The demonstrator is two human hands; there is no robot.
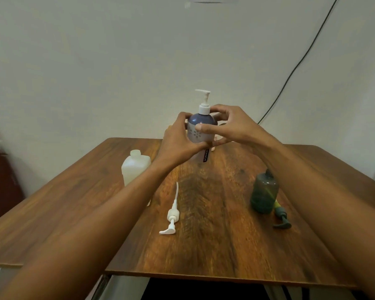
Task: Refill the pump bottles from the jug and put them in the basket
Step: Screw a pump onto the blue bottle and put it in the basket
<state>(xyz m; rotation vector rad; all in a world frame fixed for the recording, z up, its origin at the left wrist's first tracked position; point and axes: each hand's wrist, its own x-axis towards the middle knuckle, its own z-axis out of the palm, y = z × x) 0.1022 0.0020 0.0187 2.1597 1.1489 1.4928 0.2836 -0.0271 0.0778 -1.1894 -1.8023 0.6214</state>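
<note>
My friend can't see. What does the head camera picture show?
The left hand and right hand hold a blue pump bottle upright at a wooden table. On the table stand an open white jug and a green bottle with no pump; a white pump and a dark pump lie loose.

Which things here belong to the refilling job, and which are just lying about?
Job: blue bottle, gripped by left hand and right hand; jug, uncapped; green bottle, pump off; grey pump beside it; white pump on the table.
Lying about: black cable on the wall; dark red object at far left.
</note>
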